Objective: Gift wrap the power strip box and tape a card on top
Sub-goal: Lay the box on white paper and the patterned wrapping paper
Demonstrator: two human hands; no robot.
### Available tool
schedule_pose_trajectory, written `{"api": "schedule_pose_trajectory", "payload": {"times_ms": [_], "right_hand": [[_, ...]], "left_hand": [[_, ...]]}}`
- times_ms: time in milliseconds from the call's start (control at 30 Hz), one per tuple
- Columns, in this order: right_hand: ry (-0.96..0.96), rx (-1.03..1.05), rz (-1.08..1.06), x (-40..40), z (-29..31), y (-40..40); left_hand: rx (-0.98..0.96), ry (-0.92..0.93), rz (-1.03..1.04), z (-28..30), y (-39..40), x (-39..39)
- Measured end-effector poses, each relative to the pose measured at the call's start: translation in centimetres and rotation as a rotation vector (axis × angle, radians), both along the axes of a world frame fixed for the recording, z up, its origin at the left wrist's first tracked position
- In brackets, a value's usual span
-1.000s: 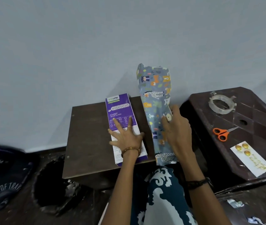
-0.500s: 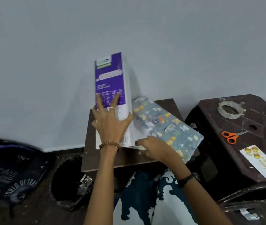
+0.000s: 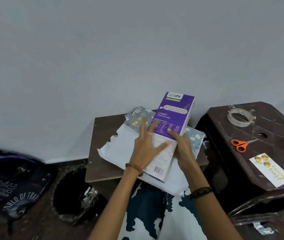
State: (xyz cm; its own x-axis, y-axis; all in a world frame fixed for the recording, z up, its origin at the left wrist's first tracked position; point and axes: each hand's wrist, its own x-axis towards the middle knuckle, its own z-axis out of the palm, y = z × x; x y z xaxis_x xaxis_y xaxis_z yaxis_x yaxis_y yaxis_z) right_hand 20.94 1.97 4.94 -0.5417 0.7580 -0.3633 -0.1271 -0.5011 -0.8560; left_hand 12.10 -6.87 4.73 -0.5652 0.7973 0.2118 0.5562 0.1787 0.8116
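Note:
The purple and white power strip box [image 3: 172, 118] is tilted above the wrapping paper [image 3: 120, 149], which lies spread on the small brown table [image 3: 101, 163], white side up with a patterned fold at the back. My left hand [image 3: 146, 149] rests flat on the box's front with straight, spread fingers. My right hand [image 3: 182, 149] grips the box's right edge, thumb on the front. A white card [image 3: 271, 170] with gold ornaments lies on the dark stool [image 3: 276, 129] at the right, beside a clear tape roll [image 3: 240, 116] and orange scissors [image 3: 240, 144].
A black bin [image 3: 73, 196] stands on the floor left of the table. A dark bag with white lettering [image 3: 9, 182] lies at the far left. A pale wall rises right behind the table. My lap in blue and white cloth [image 3: 153, 215] is below the table edge.
The paper roll was laid down and unrolled on the table. The box was lifted upright, then carried right over the paper. My right hand left the paper and took the box.

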Motion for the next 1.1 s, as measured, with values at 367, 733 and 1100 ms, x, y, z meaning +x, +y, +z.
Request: {"api": "schedule_pose_trajectory", "payload": {"times_ms": [367,733,1100], "right_hand": [[-0.006,-0.07,-0.054,2.3,-1.7,4.0],[0.077,-0.074,0.02,2.4,-1.8,2.1],[0.145,-0.309,0.05,1.7,-3.4,-4.5]], "left_hand": [[-0.753,0.451,-0.427,-7.7,5.0,-12.8],[-0.529,0.361,-0.098,-2.3,4.0,-13.2],[-0.516,0.933,0.218,2.7,9.9,-16.0]]}}
